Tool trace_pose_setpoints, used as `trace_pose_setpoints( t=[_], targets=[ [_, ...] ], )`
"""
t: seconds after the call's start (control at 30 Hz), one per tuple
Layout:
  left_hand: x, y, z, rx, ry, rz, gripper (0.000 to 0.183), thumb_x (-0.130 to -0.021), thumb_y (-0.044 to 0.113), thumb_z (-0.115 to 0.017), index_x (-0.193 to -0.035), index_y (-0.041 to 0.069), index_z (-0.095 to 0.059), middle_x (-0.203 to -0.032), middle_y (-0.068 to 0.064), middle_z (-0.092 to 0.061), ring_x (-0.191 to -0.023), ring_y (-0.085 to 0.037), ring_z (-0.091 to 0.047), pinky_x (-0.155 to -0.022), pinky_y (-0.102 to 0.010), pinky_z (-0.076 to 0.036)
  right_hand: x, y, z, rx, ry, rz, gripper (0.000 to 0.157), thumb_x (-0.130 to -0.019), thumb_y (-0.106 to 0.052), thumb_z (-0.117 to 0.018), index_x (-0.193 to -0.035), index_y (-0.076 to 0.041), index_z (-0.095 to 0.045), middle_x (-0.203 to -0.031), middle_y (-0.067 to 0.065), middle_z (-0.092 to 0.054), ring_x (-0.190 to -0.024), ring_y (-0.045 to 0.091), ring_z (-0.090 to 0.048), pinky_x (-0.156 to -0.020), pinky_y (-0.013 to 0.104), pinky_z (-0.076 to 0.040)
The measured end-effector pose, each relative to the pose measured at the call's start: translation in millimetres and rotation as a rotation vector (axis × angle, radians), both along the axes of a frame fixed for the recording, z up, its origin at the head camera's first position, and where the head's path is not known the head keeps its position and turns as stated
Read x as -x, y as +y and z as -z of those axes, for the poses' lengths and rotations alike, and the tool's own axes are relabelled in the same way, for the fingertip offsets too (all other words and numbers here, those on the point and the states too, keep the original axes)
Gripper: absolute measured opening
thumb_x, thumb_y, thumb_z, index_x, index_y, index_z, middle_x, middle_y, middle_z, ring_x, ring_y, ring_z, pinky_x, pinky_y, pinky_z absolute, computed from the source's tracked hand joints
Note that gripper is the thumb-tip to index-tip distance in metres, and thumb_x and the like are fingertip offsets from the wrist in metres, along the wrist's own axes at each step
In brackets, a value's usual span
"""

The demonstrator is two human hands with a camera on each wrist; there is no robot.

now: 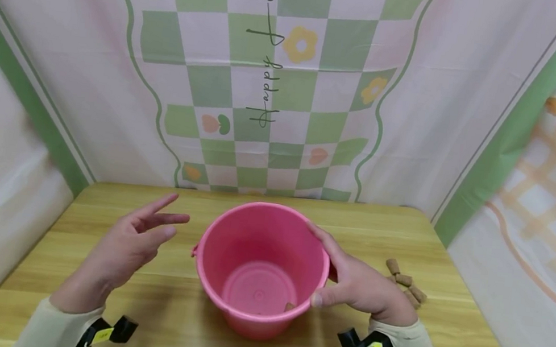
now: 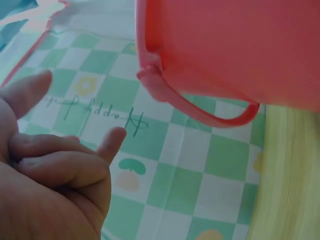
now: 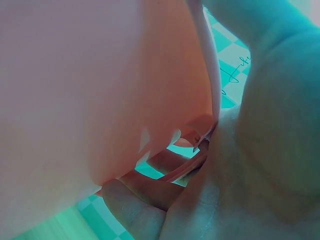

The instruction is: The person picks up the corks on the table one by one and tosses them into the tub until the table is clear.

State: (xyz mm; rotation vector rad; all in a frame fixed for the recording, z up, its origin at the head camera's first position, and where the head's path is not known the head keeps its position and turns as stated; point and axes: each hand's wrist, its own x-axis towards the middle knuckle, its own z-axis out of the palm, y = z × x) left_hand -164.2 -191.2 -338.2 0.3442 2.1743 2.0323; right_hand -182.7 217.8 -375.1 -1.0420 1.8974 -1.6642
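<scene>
head view: pink bucket (image 1: 266,232) mid-table, mouth toward the wearer; whether its base sits flat on the wooden table (image 1: 464,343) or is raised, cannot tell. right hand (image 1: 363,283) at the rim's right side, thumb on the near part, fingers bent round the far part. left hand (image 1: 127,248) apart from the bucket, fingers loosely spread, nothing held. one small brown piece (image 1: 289,307) inside, low by the near wall; a cluster of brown pieces (image 1: 404,280) on the table, beyond the right wrist.

left wrist view: some fingers folded, others reaching out, no contact. handle (image 2: 205,118) hangs against the bucket's outside. advice: if two-handed support is wanted, take the rim rather than the loose handle.

right wrist view: fingers curled against the outer wall, close about the handle; exact grip partly hidden. one-sided hold, so tilting seems the likely fault. keep the wrist level, turn slowly so the loose piece inside doesn't roll, and keep the forearm off the cluster.
</scene>
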Motion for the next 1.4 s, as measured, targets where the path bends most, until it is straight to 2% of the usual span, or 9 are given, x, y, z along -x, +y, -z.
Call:
trace_pose_setpoints(
  t=[0.23, 0.4, 0.5, 0.6, 0.7, 0.83, 0.93, 1.13, 1.4],
  targets=[
    [1.0, -14, 4.7, -0.060, 0.041, 0.016, 0.070, -0.104, 0.010, -0.054, -0.161, 0.020, -0.016, -0.134, -0.008, -0.056, -0.048, -0.002, -0.036, -0.040, -0.017, -0.032, 0.5, 1, 0.9, -0.015, 0.010, 0.016, 0.115, -0.079, -0.010, -0.084, -0.162, -0.024, -0.004, -0.160, 0.016, -0.021, -0.137, 0.044, -0.034, -0.103, 0.055, -0.041],
    [0.5, -22, 8.1, 0.034, 0.110, -0.034, 0.068, -0.105, 0.012, -0.051, -0.162, 0.018, -0.014, -0.137, -0.009, -0.046, -0.054, -0.004, -0.039, -0.048, -0.019, -0.038, 0.7, 1, 1.1, -0.013, 0.005, 0.015, 0.116, -0.079, -0.009, -0.083, -0.162, -0.024, -0.004, -0.160, 0.016, -0.021, -0.137, 0.045, -0.034, -0.103, 0.056, -0.040],
    [-1.3, -27, 10.4, 0.104, 0.151, -0.062, 0.067, -0.105, 0.012, -0.049, -0.162, 0.020, -0.015, -0.142, -0.012, -0.035, -0.073, -0.010, -0.046, -0.061, -0.022, -0.041, 0.9, 2, 1.0, -0.013, 0.002, 0.017, 0.116, -0.079, -0.008, -0.083, -0.162, -0.024, -0.003, -0.160, 0.016, -0.021, -0.137, 0.045, -0.034, -0.103, 0.057, -0.040],
    [-4.1, -31, 12.1, 0.185, 0.194, -0.108, 0.070, -0.104, 0.012, -0.052, -0.162, 0.024, -0.015, -0.142, -0.008, -0.029, -0.083, -0.014, -0.043, -0.067, -0.026, -0.039, 1.2, 2, 0.7, -0.013, 0.007, 0.019, 0.116, -0.078, -0.008, -0.083, -0.162, -0.024, -0.004, -0.160, 0.016, -0.021, -0.137, 0.045, -0.034, -0.103, 0.057, -0.039],
    [-6.4, -34, 12.7, 0.266, 0.225, -0.202, 0.074, -0.101, 0.014, -0.060, -0.161, 0.027, -0.019, -0.129, -0.005, -0.032, -0.068, -0.011, -0.038, -0.057, -0.026, -0.037, 1.6, 2, 0.6, -0.013, 0.007, 0.016, 0.116, -0.079, -0.008, -0.083, -0.162, -0.024, -0.004, -0.160, 0.015, -0.021, -0.138, 0.044, -0.033, -0.103, 0.057, -0.039],
    [-7.4, -36, 11.5, 0.272, 0.201, -0.332, 0.078, -0.095, 0.017, -0.070, -0.159, 0.030, -0.028, -0.111, -0.004, -0.032, -0.052, -0.004, -0.031, -0.046, -0.023, -0.035, 2.0, 2, 0.4, -0.011, 0.009, 0.013, 0.116, -0.079, -0.009, -0.084, -0.162, -0.024, -0.004, -0.160, 0.015, -0.021, -0.138, 0.044, -0.033, -0.104, 0.057, -0.039],
    [-7.2, -38, 10.5, 0.291, 0.177, -0.384, 0.080, -0.093, 0.021, -0.074, -0.158, 0.032, -0.029, -0.107, -0.006, -0.038, -0.047, -0.003, -0.029, -0.041, -0.022, -0.035, 2.0, 2, 0.5, -0.010, 0.015, 0.013, 0.116, -0.079, -0.010, -0.084, -0.162, -0.024, -0.004, -0.160, 0.016, -0.021, -0.137, 0.045, -0.034, -0.104, 0.057, -0.039],
    [-5.7, -47, 13.7, 0.355, 0.149, -0.370, 0.083, -0.090, 0.027, -0.078, -0.157, 0.035, -0.029, -0.110, -0.003, -0.049, -0.043, -0.005, -0.035, -0.035, -0.026, -0.036, 1.6, 2, 1.3, -0.007, 0.021, 0.011, 0.116, -0.078, -0.010, -0.084, -0.162, -0.023, -0.004, -0.160, 0.017, -0.023, -0.137, 0.045, -0.035, -0.104, 0.057, -0.039],
    [-3.5, -62, 23.2, 0.427, 0.120, -0.388, 0.075, -0.087, 0.036, -0.079, -0.151, 0.022, -0.045, -0.124, 0.001, -0.057, -0.044, -0.007, -0.038, -0.038, -0.028, -0.040, 1.2, -1, 1.4, 0.003, 0.014, 0.006, 0.115, -0.079, -0.011, -0.084, -0.162, -0.023, -0.004, -0.161, 0.015, -0.020, -0.139, 0.043, -0.031, -0.105, 0.056, -0.038]
  ],
)
